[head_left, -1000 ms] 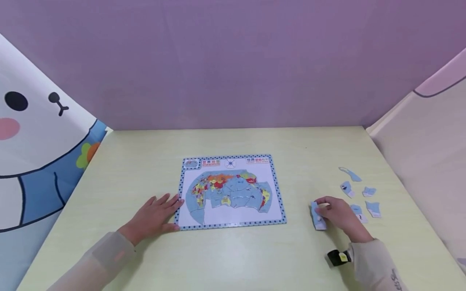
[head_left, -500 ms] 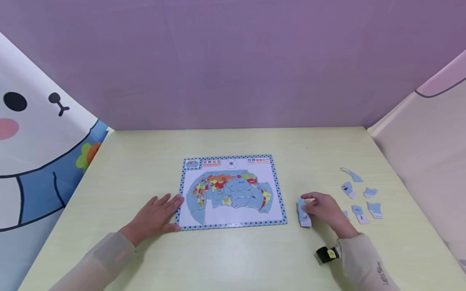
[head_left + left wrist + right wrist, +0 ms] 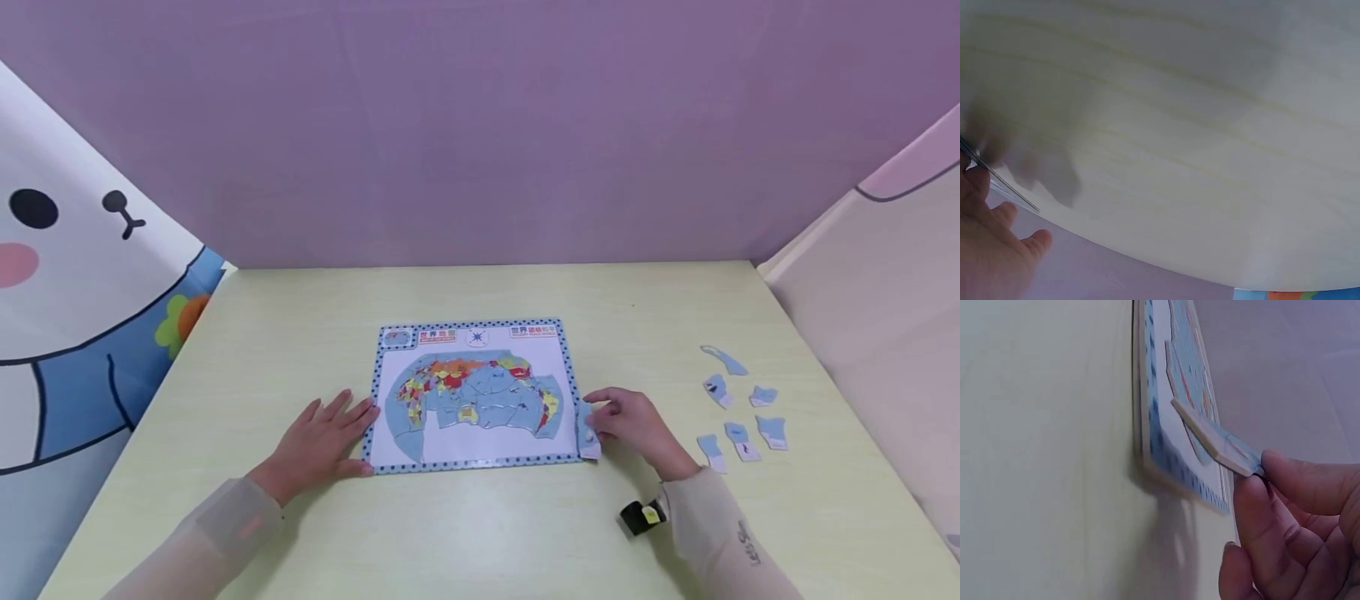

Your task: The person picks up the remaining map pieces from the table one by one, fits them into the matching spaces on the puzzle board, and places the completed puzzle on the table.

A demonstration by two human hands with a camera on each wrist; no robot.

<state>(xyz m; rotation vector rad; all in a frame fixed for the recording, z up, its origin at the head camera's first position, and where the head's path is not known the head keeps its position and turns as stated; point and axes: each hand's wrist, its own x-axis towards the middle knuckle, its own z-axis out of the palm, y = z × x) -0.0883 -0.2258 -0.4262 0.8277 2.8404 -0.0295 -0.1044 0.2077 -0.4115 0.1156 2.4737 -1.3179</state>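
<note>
Just over the board's edge, between 3 and 4 o'clock from its middle, you've got a puzzle piece (image 3: pixel 587 433) pinched between thumb and finger of your right hand (image 3: pixel 628 423). Right wrist view has it tilted, and honestly I can't tell if it's touching anything. The board (image 3: pixel 465 448) lies flat, with a partly filled map (image 3: pixel 495 412) and bare white showing around 6 to 7 o'clock. Your left hand (image 3: pixel 322 437) is spread out at 8 to 9, fingertips on the board's border.

What's new: a second ago that piece was well out toward 3 o'clock, by the spares; now you've brought it to the border. Your left hand hasn't budged. So I'd say the fetching part is about done and the action is at the board now. Six loose pieces (image 3: pixel 742 442) sit out around 3 o'clock, all uncovered.

Everything's on a pale wood-grain desk (image 3: pixel 480 533). There's a black item (image 3: pixel 637 517) with a yellow patch near 4 o'clock, right by your sleeve cuff. Room-wise: purple backdrop (image 3: pixel 480 133) at 12, cartoon-animal panel (image 3: pixel 67 275) at 9 to 10, off-white panel (image 3: pixel 877 333) between 2 and 3.
</note>
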